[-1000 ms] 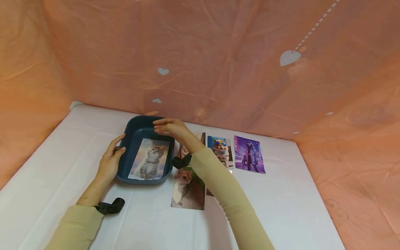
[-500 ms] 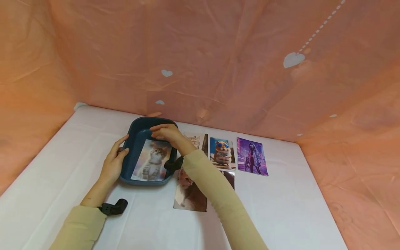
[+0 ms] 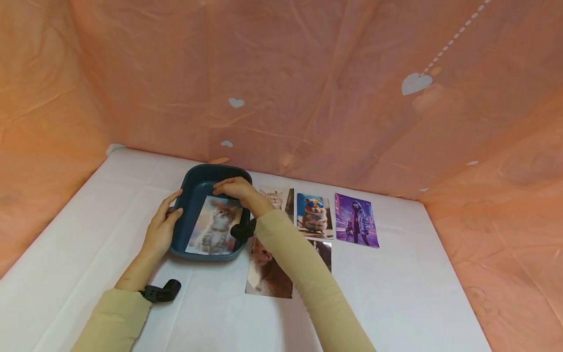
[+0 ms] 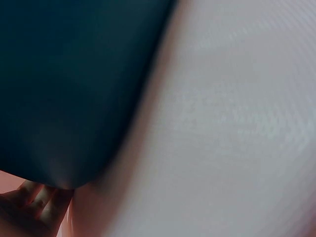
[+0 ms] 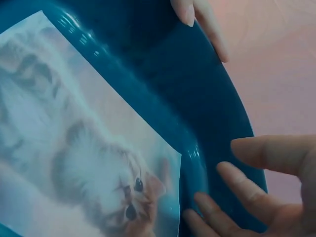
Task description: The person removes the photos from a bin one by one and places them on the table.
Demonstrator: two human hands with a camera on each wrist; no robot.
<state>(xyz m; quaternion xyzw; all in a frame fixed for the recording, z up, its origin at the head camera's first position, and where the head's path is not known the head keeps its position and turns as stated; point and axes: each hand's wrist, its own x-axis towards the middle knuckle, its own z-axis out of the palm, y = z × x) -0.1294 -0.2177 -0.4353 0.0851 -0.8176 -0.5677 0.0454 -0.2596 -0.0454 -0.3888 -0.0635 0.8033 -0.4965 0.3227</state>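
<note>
A dark blue tray with rounded corners stands at the back left of the table. In it, face up, lies a photo print of a kitten. My left hand grips the tray's left rim, thumb over the inner wall and fingers outside, as the right wrist view confirms. My right hand hovers over the tray's far right part, with its fingers spread and loosely bent, holding nothing. In the right wrist view they are close to the print's top edge; whether they touch the tray wall I cannot tell.
Right of the tray lie several prints: a cat, a hamster in sunglasses and a purple hooded figure. My right sleeve partly covers some. An orange sheet with hearts rises behind the white table.
My right hand has moved slightly left and down, further over the tray, then nearly stopped. The left hand keeps its hold on the rim. The head view has shifted a little.
</note>
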